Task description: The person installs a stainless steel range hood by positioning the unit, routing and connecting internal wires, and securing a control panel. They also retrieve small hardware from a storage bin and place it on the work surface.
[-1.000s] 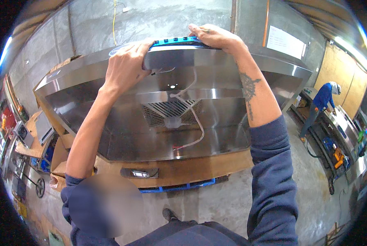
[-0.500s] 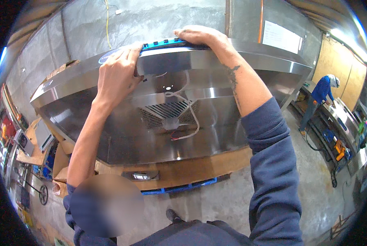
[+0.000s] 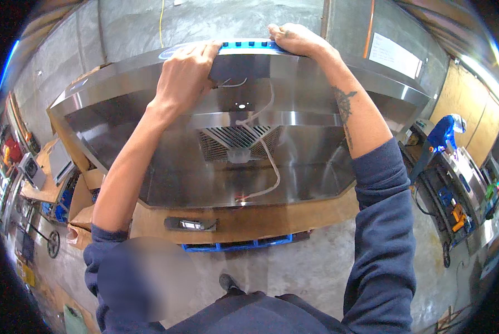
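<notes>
A large stainless steel range hood [image 3: 311, 103] stands tilted before me, its underside facing me. Along its upper front edge runs a blue-faced control strip [image 3: 245, 47] with several black buttons. My left hand [image 3: 188, 75] is closed over the strip's left end, fingers on top and thumb below. At the right end, my right hand [image 3: 301, 42] grips the top edge, its fingers partly hidden behind it. Beneath the strip, a pale cable [image 3: 273, 161] hangs across the hood's inside, passing a slotted fan grille [image 3: 219, 147].
Under the hood lies cardboard [image 3: 283, 220] over a blue pallet [image 3: 244, 245], with a dark flat object [image 3: 191, 224] on it. A co-worker [image 3: 441, 136] bends over a bench at right. Boxes [image 3: 85, 206] and a work table [image 3: 43, 189] stand at left.
The control strip, tilted before, now sits more level along the hood's edge, with both hands still on it. My view has shifted slightly, and the cable hangs a little differently.
</notes>
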A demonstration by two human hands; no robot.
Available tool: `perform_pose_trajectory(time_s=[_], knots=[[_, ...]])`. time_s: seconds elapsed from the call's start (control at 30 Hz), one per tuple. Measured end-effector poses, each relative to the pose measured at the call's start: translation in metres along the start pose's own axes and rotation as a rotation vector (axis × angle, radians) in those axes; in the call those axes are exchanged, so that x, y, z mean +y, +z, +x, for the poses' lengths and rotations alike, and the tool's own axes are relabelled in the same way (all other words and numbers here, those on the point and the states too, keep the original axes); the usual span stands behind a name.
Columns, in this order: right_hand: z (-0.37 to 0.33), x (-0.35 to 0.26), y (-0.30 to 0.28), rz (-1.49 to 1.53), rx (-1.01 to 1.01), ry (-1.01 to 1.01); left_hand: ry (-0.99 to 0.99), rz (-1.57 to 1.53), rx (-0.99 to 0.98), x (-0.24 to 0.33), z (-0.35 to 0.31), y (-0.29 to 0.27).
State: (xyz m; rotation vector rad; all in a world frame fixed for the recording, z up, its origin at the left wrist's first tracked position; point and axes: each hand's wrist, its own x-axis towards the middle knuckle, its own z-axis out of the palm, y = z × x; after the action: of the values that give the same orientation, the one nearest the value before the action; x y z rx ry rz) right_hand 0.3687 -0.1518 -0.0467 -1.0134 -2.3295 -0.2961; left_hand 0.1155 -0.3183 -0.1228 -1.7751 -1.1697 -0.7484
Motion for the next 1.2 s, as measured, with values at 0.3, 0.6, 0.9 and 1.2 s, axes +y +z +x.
perform_pose_trajectory(time_s=[0.3,0.6,0.9,1.2], knots=[[0.045,-0.006,0.026,-0.081,-0.019,0.038,-0.047,0.007,-0.059,-0.045,0.031,0.067],[0.102,0.054,0.055,-0.075,-0.094,0.096,0.092,0.114,0.150,-0.077,0.061,0.143],[-0.023,0.002,0.109,-0.290,0.962,-0.455,0.147,0.100,0.080,-0.084,0.061,0.148],[-0.204,-0.026,0.324,-0.051,0.015,-0.227,0.412,-0.011,0.530,-0.102,0.057,0.181]])
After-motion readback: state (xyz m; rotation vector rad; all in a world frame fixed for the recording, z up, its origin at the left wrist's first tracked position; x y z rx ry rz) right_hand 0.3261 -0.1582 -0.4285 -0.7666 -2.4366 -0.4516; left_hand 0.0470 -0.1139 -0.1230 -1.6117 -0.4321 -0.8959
